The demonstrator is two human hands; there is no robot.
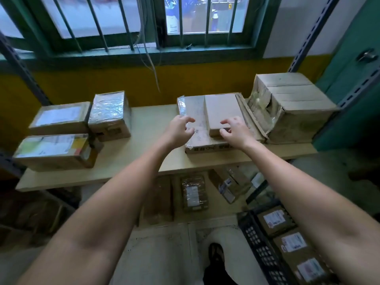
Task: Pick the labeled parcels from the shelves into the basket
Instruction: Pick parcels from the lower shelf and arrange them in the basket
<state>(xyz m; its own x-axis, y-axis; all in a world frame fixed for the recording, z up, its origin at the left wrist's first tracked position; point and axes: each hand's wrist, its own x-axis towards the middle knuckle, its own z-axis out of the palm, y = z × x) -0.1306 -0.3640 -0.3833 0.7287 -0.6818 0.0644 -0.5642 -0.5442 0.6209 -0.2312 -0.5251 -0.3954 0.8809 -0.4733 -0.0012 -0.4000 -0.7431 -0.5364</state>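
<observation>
Shelf (144,153): parcels (59,118) left, flat box (194,112) centre, battered carton (296,112) right.

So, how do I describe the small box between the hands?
Under the green barred window runs a pale wooden shelf. Right of its middle, a small plain cardboard box lies on a wide flat taped carton. Its top alone is bare.

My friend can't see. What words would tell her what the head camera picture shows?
A person's left hand and right hand reach, fingers loosely curled, toward a small plain box lying on a flat parcel on a shelf. Taped parcels sit to the left, and a black basket down right holds labeled parcels.
</observation>
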